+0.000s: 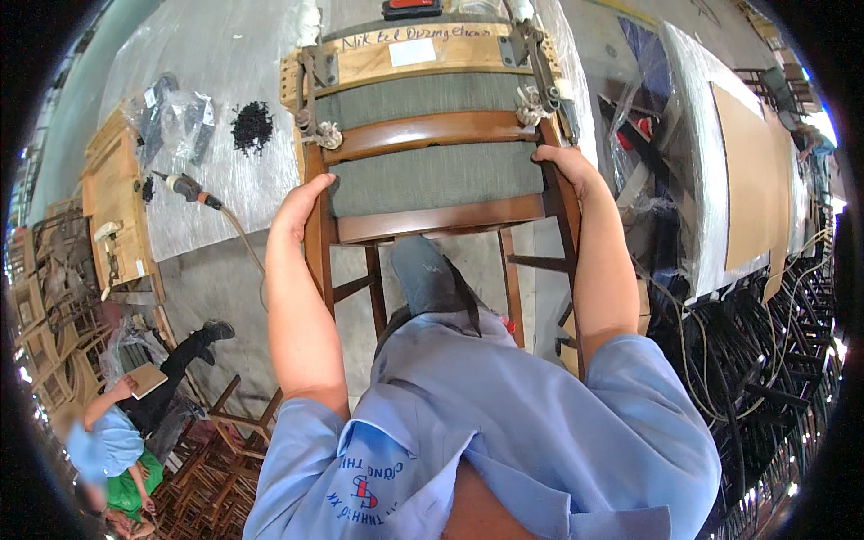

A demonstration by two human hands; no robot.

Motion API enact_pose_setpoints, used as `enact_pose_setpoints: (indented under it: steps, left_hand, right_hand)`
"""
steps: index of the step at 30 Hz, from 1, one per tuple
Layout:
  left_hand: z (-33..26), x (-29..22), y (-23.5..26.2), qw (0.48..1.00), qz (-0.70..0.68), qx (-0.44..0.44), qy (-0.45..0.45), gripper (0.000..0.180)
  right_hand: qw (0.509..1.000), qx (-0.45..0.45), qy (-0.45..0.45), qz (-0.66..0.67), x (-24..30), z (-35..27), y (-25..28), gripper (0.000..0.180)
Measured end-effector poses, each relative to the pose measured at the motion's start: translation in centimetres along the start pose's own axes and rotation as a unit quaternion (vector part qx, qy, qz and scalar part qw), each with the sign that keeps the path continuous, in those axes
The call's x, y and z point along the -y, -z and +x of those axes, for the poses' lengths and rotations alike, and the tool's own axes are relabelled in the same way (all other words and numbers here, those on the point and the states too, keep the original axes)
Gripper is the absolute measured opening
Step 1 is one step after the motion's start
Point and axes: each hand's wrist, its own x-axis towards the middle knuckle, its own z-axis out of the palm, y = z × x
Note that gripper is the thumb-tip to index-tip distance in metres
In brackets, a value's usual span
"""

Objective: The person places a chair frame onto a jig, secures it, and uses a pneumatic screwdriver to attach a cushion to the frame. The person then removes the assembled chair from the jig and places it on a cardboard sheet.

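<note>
A brown wooden chair with grey upholstered panels stands in front of me, its back toward the wrapped table. My left hand is closed on its left post, thumb on top and the other fingers mostly hidden. Around the right post my right hand is closed the same way, its thumb near the grey panel. Beyond the chair's curved brown rail lies a light wooden jig with a white label and handwriting. Metal toggle clamps with wrapped tips sit at its left and right ends.
On the plastic-covered table lie a power screwdriver with a hose, a pile of black screws and plastic bags. Cardboard covers a wrapped stack at right, above black chair frames. Another person sits lower left.
</note>
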Motion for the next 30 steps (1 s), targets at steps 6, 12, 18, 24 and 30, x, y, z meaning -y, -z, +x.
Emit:
enact_pose_setpoints:
  steps: [6, 12, 18, 24, 30]
  left_hand:
    - [-0.6, -1.8, 0.0, 0.997, 0.039, -0.063, 0.032, 0.095]
    - [8.8, 3.2, 7.0, 0.921, -0.057, -0.369, -0.113, 0.040]
    - [14.3, 0.9, 8.6, 0.853, 0.130, -0.471, -0.183, 0.038]
    - [16.9, 2.6, 10.1, 0.849, 0.185, -0.477, -0.132, 0.031]
    - [15.1, 2.4, 9.0, 0.825, 0.276, -0.468, -0.156, 0.017]
  right_hand:
    - [0.998, 0.032, 0.045, 0.027, 0.7, -1.5, 0.2, 0.065]
    - [0.999, 0.031, -0.004, 0.042, -0.6, 0.4, 0.2, 0.065]
    - [0.998, 0.020, -0.039, 0.048, 3.1, -4.3, 0.1, 0.067]
    - [0.995, 0.073, -0.014, 0.059, 1.5, -2.6, 0.1, 0.053]
    - [0.993, 0.093, -0.049, 0.050, 0.8, -1.9, 0.7, 0.049]
